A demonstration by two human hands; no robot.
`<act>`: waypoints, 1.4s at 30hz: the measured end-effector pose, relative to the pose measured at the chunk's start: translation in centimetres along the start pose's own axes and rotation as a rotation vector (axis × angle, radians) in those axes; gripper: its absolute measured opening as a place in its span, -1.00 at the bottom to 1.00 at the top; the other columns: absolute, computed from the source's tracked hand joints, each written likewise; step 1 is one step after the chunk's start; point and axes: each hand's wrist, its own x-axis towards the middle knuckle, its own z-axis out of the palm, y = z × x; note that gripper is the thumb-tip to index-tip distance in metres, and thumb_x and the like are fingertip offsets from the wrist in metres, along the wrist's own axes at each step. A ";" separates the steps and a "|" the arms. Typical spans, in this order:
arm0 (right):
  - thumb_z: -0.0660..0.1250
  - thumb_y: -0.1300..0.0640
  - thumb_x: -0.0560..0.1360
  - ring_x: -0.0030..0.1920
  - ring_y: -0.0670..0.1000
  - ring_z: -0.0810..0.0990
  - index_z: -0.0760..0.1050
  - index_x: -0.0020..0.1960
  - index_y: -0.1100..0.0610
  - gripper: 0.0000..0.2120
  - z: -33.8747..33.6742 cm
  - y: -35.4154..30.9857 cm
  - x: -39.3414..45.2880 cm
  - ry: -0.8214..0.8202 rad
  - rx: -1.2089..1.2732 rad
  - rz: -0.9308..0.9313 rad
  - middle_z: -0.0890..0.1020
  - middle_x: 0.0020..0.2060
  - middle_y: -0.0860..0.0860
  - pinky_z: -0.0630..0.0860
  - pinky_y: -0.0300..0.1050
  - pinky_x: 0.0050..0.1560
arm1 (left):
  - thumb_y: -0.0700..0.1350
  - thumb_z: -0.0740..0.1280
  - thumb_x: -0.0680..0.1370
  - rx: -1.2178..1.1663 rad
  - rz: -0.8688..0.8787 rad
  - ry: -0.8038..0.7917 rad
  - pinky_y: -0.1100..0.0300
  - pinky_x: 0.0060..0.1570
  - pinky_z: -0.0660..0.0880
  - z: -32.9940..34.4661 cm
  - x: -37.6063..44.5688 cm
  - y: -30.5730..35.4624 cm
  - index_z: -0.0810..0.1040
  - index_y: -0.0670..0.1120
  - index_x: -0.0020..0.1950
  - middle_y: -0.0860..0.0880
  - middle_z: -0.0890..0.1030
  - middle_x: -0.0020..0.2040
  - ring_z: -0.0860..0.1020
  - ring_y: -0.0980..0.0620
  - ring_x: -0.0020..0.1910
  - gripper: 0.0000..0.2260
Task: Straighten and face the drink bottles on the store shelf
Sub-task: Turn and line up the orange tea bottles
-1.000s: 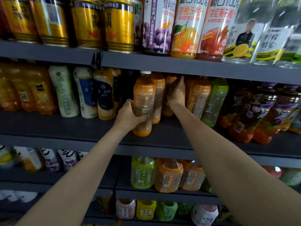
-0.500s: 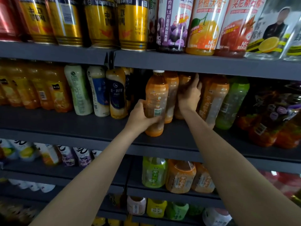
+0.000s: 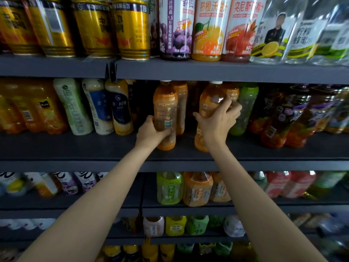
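Two orange drink bottles stand near the front of the dark middle shelf [image 3: 75, 148]. My left hand [image 3: 151, 132] grips the lower part of the left orange bottle [image 3: 164, 104], which stands upright. My right hand [image 3: 220, 121] is wrapped round the middle of the right orange bottle [image 3: 208, 100], with fingers over its label. More orange bottles stand behind both, partly hidden. A green bottle [image 3: 245, 103] stands just right of my right hand.
White and blue-labelled bottles [image 3: 98, 106] stand to the left, dark fruit-tea bottles [image 3: 283, 118] to the right. Gold cans [image 3: 132, 27] and juice bottles fill the shelf above. Lower shelves hold green and orange bottles [image 3: 196, 188].
My right hand has pulled an orange bottle from the back row to the front, level with the left one. The camera view shifted slightly left; my left hand keeps its grip.
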 end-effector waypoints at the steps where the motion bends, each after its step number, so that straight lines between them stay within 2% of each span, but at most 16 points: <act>1: 0.58 0.05 0.28 0.33 0.23 0.25 0.16 0.44 0.25 -0.10 0.0 0.2 0.1 -0.017 0.030 0.012 0.24 0.33 0.25 0.30 0.12 0.33 | 0.07 0.46 0.41 -0.003 -0.004 0.005 0.02 0.17 0.43 -0.1 -0.1 0.1 0.35 -0.09 0.30 -0.08 0.49 0.26 0.46 -0.09 0.24 -0.44; 4: 0.57 0.09 0.30 0.40 0.19 0.29 0.11 0.46 0.22 -0.08 -0.3 0.9 0.2 -0.119 0.185 -0.003 0.31 0.38 0.18 0.33 0.13 0.37 | 0.06 0.48 0.39 -0.026 -0.001 0.022 0.04 0.16 0.44 -0.1 -0.6 0.4 0.40 -0.10 0.27 -0.07 0.51 0.23 0.47 -0.07 0.22 -0.46; 6: 0.58 0.08 0.29 0.39 0.12 0.34 0.07 0.48 0.19 -0.05 -1.0 1.4 0.3 -0.161 0.242 -0.026 0.37 0.38 0.14 0.37 0.05 0.36 | 0.04 0.49 0.39 -0.039 0.017 0.012 0.13 0.09 0.43 0.4 -1.3 0.9 0.42 -0.10 0.26 -0.05 0.52 0.21 0.47 -0.02 0.20 -0.48; 8: 0.58 0.04 0.29 0.38 0.09 0.36 0.05 0.48 0.19 -0.03 -2.1 2.0 0.5 -0.175 0.226 -0.058 0.37 0.37 0.13 0.36 -0.12 0.29 | 0.00 0.49 0.39 -0.042 0.038 -0.015 0.20 0.03 0.39 1.1 -1.8 1.8 0.44 -0.11 0.26 -0.04 0.53 0.19 0.48 0.01 0.17 -0.49; 11: 0.57 -0.03 0.29 0.33 0.10 0.40 0.11 0.44 0.21 -0.07 -4.1 3.3 1.1 -0.144 0.153 -0.096 0.39 0.33 0.12 0.39 -0.14 0.18 | -0.03 0.50 0.39 -0.056 0.059 -0.055 0.17 0.08 0.42 2.6 -1.7 2.9 0.47 -0.11 0.26 -0.04 0.55 0.19 0.50 0.01 0.17 -0.51; 14: 0.55 -0.03 0.30 0.32 0.13 0.40 0.13 0.43 0.21 -0.10 -6.1 5.2 2.4 -0.117 0.065 -0.087 0.38 0.32 0.14 0.44 -0.02 0.16 | -0.03 0.51 0.38 -0.063 0.079 -0.072 0.04 0.20 0.45 4.5 -1.3 4.3 0.48 -0.10 0.28 -0.06 0.57 0.20 0.51 -0.03 0.19 -0.49; 17: 0.54 -0.03 0.32 0.28 0.19 0.43 0.11 0.44 0.24 -0.10 -7.1 6.6 3.8 -0.137 -0.007 -0.089 0.39 0.30 0.19 0.48 0.07 0.12 | -0.02 0.49 0.40 -0.066 0.050 -0.077 -0.06 0.24 0.43 6.5 -0.5 5.4 0.47 -0.10 0.28 -0.09 0.55 0.22 0.50 -0.08 0.22 -0.50; 19: 0.53 -0.03 0.33 0.27 0.21 0.44 0.10 0.44 0.27 -0.10 -7.2 7.0 4.3 -0.167 -0.027 -0.109 0.40 0.28 0.21 0.50 0.09 0.11 | 0.05 0.47 0.40 -0.044 0.029 -0.042 -0.09 0.26 0.40 8.1 0.4 5.9 0.47 -0.08 0.24 -0.10 0.56 0.21 0.50 -0.10 0.22 -0.53; 21: 0.53 -0.03 0.33 0.27 0.20 0.44 0.10 0.44 0.28 -0.10 -7.1 7.2 4.2 -0.169 -0.028 -0.125 0.40 0.27 0.21 0.51 0.09 0.10 | 0.08 0.42 0.45 0.003 0.005 0.005 0.05 0.29 0.34 9.3 1.0 6.4 0.47 -0.08 0.25 -0.09 0.55 0.22 0.49 -0.10 0.22 -0.56; 22: 0.52 -0.03 0.34 0.27 0.20 0.43 0.11 0.44 0.28 -0.10 -7.0 7.3 4.2 -0.161 -0.019 -0.128 0.40 0.27 0.21 0.50 0.07 0.10 | 0.06 0.38 0.48 0.042 0.000 0.026 0.21 0.21 0.32 9.7 1.1 6.6 0.45 -0.10 0.27 -0.08 0.54 0.23 0.48 -0.08 0.23 -0.58; 23: 0.52 -0.03 0.34 0.27 0.19 0.43 0.11 0.45 0.28 -0.11 -7.0 7.4 4.2 -0.154 -0.009 -0.128 0.39 0.27 0.20 0.50 0.06 0.09 | 0.04 0.35 0.51 0.075 -0.003 0.046 0.35 0.06 0.26 10.1 1.2 6.7 0.43 -0.12 0.29 -0.08 0.53 0.25 0.48 -0.06 0.24 -0.58; 25: 0.52 -0.03 0.34 0.27 0.18 0.43 0.10 0.46 0.27 -0.10 -6.8 7.4 4.2 -0.149 -0.005 -0.130 0.39 0.27 0.20 0.49 0.04 0.08 | 0.01 0.34 0.53 0.095 0.018 0.094 0.37 -0.09 0.20 10.6 1.2 6.6 0.38 -0.14 0.31 -0.09 0.51 0.27 0.46 -0.04 0.25 -0.58; 29: 0.52 -0.06 0.34 0.26 0.18 0.44 0.12 0.44 0.27 -0.11 -6.3 7.4 4.5 -0.144 -0.010 -0.139 0.40 0.26 0.20 0.53 0.06 0.07 | -0.11 0.42 0.47 0.189 0.121 0.263 0.28 0.20 0.03 11.9 -0.2 5.1 0.27 -0.17 0.36 -0.14 0.37 0.32 0.33 -0.06 0.33 -0.46; 32: 0.51 -0.10 0.33 0.27 0.18 0.44 0.13 0.43 0.28 -0.10 -5.6 7.4 4.8 -0.149 -0.025 -0.138 0.39 0.27 0.20 0.53 0.12 0.09 | -0.18 0.45 0.43 0.297 0.227 0.390 0.22 0.15 0.21 12.7 -0.3 4.5 0.35 -0.18 0.23 -0.16 0.37 0.23 0.35 -0.09 0.25 -0.55; 36: 0.49 -0.10 0.35 0.34 0.18 0.37 0.03 0.48 0.29 -0.03 -5.0 7.1 5.1 -0.165 -0.044 -0.123 0.33 0.34 0.21 0.46 0.05 0.14 | -0.23 0.38 0.48 0.434 0.278 0.342 0.09 0.16 0.39 13.5 1.3 4.4 0.36 -0.15 0.25 -0.18 0.36 0.24 0.37 -0.15 0.23 -0.62; 42: 0.50 -0.11 0.34 0.32 0.18 0.40 0.08 0.46 0.29 -0.06 -4.8 7.4 5.1 -0.145 -0.030 -0.123 0.36 0.31 0.20 0.49 0.06 0.12 | -0.32 0.29 0.50 0.596 0.317 0.309 0.08 0.07 0.46 14.1 2.6 4.3 0.36 -0.11 0.34 -0.21 0.31 0.31 0.31 -0.19 0.25 -0.58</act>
